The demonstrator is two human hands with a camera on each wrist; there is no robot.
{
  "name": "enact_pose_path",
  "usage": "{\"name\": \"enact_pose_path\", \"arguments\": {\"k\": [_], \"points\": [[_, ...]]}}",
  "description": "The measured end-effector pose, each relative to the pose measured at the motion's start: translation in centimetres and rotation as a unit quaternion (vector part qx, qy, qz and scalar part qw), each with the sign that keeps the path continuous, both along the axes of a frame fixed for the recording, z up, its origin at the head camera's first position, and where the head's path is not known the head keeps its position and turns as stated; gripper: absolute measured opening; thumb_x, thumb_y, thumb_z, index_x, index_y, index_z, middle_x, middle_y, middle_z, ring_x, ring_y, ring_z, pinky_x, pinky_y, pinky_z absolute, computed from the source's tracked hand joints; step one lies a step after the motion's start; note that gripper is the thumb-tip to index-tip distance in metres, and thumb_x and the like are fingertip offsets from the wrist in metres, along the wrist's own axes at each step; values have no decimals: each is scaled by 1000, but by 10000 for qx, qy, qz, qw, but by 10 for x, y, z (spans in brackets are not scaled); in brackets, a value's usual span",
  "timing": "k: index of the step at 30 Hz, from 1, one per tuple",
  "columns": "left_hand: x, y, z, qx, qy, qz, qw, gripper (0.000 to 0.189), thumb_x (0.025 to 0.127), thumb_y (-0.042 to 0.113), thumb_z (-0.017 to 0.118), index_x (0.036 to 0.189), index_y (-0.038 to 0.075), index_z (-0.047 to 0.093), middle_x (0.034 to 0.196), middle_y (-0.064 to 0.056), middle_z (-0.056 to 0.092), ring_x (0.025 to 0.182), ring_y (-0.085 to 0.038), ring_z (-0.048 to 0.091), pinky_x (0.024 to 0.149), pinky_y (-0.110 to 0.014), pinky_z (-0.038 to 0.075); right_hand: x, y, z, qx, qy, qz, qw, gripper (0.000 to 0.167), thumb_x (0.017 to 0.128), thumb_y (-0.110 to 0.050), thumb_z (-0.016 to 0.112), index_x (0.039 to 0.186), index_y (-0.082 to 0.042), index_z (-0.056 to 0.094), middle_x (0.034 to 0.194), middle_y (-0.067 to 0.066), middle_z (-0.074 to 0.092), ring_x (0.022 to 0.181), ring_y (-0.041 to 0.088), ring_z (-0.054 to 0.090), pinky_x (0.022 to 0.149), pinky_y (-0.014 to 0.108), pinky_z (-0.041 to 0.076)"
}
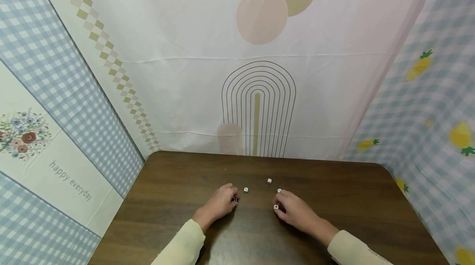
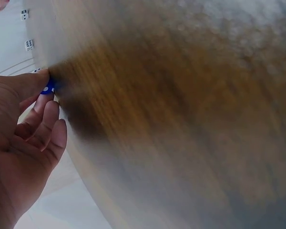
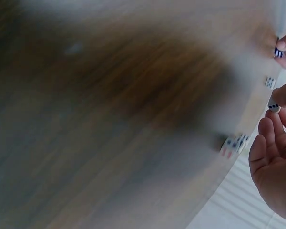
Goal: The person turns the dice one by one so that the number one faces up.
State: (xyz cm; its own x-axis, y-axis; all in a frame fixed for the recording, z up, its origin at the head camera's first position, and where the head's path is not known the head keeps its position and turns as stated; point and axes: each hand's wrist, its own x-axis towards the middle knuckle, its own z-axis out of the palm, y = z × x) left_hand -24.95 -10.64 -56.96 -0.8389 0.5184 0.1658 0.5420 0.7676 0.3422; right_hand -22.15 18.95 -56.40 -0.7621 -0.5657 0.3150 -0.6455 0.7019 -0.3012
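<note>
My left hand [image 1: 219,202] pinches a dark blue die with white pips [image 1: 235,200] between thumb and fingertip, low over the brown table [image 1: 167,211]. In the left wrist view the same blue die [image 2: 47,88] shows under the thumb, the other fingers loosely curled. A white die [image 1: 276,207] is held between the thumb and finger of my right hand [image 1: 298,212]; its dark pips [image 3: 273,106] show in the right wrist view. Another white die [image 1: 279,191] lies right at the right hand's fingertips, partly covered in the head view.
Between the hands a white die [image 1: 246,190] lies on the table, closer to the left one. Farther back stands a white die with red pips [image 1: 269,181]. A patterned white cloth [image 1: 185,104] hangs behind the table, with checked cloths [image 1: 393,112] at the sides.
</note>
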Motion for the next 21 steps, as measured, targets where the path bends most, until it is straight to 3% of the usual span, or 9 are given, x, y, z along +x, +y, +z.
{"name": "enact_pose_path", "arguments": {"k": [8,21], "points": [[0,-1,-1,15,-40,18,10000,15,86,9,81,90,14,68,87,4,56,81,-13,59,75,-29,53,-2,-20,-5,337,-83,-27,9994,16,86,-14,79,88,-18,63,87,-9,53,78,5,49,67,25,47],[0,0,-4,0,-125,87,9999,15,87,11,81,91,15,67,88,5,57,83,-12,59,77,-30,53,0,-27,-10,409,-337,-93,9986,16,87,-14,79,89,-16,64,86,-8,54,79,9,48,66,27,45]]}}
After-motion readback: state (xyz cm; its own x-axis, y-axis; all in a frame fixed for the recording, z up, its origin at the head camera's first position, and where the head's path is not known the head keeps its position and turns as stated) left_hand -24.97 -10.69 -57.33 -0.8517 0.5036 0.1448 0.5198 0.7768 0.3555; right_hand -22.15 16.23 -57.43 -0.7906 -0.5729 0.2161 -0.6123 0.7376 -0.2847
